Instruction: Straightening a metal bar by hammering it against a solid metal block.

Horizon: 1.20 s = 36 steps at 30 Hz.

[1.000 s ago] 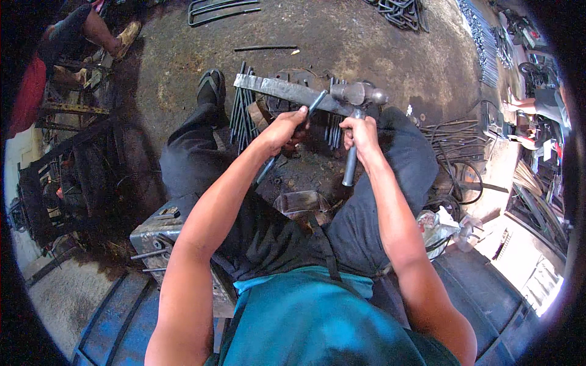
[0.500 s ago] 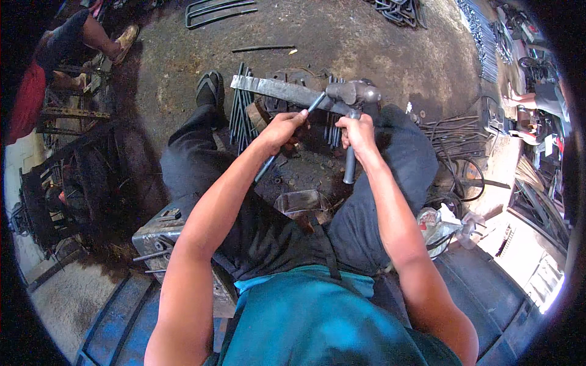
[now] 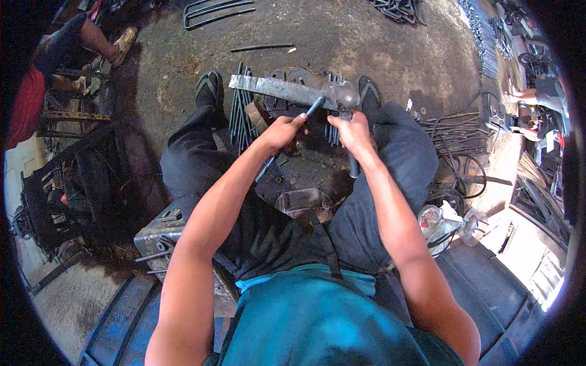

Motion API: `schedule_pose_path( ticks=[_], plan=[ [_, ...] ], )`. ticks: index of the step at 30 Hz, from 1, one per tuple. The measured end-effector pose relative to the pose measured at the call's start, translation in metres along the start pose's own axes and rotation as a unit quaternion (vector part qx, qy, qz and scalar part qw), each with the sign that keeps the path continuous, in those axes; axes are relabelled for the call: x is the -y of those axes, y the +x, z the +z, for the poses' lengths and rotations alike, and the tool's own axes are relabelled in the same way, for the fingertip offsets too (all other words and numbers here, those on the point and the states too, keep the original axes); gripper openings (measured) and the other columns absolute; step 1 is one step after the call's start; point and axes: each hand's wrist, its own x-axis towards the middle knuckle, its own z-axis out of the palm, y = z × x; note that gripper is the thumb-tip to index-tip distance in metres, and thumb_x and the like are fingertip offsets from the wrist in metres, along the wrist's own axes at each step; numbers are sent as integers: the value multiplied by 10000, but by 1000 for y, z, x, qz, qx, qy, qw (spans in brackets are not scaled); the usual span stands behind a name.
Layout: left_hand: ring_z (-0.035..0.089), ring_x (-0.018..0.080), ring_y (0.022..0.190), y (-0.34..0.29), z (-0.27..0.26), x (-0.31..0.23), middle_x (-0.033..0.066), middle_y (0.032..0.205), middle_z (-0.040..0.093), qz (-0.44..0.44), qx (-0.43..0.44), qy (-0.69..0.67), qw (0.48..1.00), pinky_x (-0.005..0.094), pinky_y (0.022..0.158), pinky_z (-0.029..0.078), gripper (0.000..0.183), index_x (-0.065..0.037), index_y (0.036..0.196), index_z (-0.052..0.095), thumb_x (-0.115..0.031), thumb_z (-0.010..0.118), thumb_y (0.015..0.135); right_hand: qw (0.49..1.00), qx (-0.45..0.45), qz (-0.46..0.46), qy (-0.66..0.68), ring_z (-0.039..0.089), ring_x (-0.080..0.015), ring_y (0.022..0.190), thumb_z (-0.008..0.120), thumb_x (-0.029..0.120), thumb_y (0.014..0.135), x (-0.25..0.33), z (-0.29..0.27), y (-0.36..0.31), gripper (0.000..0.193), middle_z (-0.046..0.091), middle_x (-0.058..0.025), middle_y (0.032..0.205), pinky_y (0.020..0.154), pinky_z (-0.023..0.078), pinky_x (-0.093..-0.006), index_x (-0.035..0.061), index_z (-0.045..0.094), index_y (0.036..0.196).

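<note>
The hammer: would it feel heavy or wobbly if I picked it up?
The hammer is probably top-heavy, since its metallic head looks much thicker than the handle. It would likely feel stiff, as the handle looks straight. Laid down, it might rock, because the head looks rounded.

Grips a slim metal rod (image 3: 315, 107) in the left hand (image 3: 284, 132), slanting it up toward a hammer (image 3: 342, 95) held by its handle in the right hand (image 3: 353, 132). Covers the right end of a curved grey bar (image 3: 278, 89) with the hammer's head. Wears dark trousers (image 3: 192, 165) and black sandals (image 3: 210, 91), one on either side of the bar. Has thin rods (image 3: 239, 116) bunched near the left sandal and a loose rod (image 3: 262, 47) beyond.
</note>
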Motion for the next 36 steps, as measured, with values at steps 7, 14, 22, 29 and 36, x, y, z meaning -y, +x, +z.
schedule_pose_path(
  ticks=[7, 14, 22, 29, 36],
  plan=[
    [599, 227, 774, -7, 6, -7, 141, 819, 665, 38, -92, 142, 985, 415, 749, 466, 679, 107, 917, 634, -540, 436, 975, 1000, 13, -2, 6, 621, -223, 655, 712, 266, 766, -2, -2, 2, 318, 649, -109, 688, 654, 457, -396, -44, 651, 800],
    [629, 297, 754, -5, 6, -8, 250, 728, 618, 81, -126, 244, 958, 443, 744, 461, 706, 110, 811, 622, -547, 421, 971, 999, -14, -48, 0, 467, -129, 381, 684, 222, 844, -8, 4, 5, 259, 499, -11, 520, 367, 357, -320, 18, 558, 746],
    [626, 467, 878, 1, 6, -3, 325, 771, 611, 115, -166, 310, 929, 496, 766, 454, 694, 100, 761, 619, -528, 411, 972, 999, -25, -19, -27, 654, -288, 718, 715, 282, 766, 3, 1, -1, 377, 679, -169, 759, 710, 479, -404, -68, 661, 894],
    [593, 261, 711, -6, 1, -10, 168, 692, 613, 71, -88, 228, 967, 431, 722, 453, 723, 97, 784, 619, -563, 393, 974, 992, -23, -72, 99, 594, -111, 730, 737, 100, 755, 8, -9, -11, 202, 697, -32, 809, 715, 469, -290, -22, 691, 910],
    [483, 178, 702, -7, -7, -6, 60, 716, 566, 9, -39, 135, 990, 377, 693, 417, 689, 34, 807, 633, -591, 393, 967, 992, -29, -39, 112, 594, -105, 760, 747, 120, 761, 15, -15, -21, 238, 702, -34, 858, 735, 470, -292, -20, 696, 946]
  ],
)
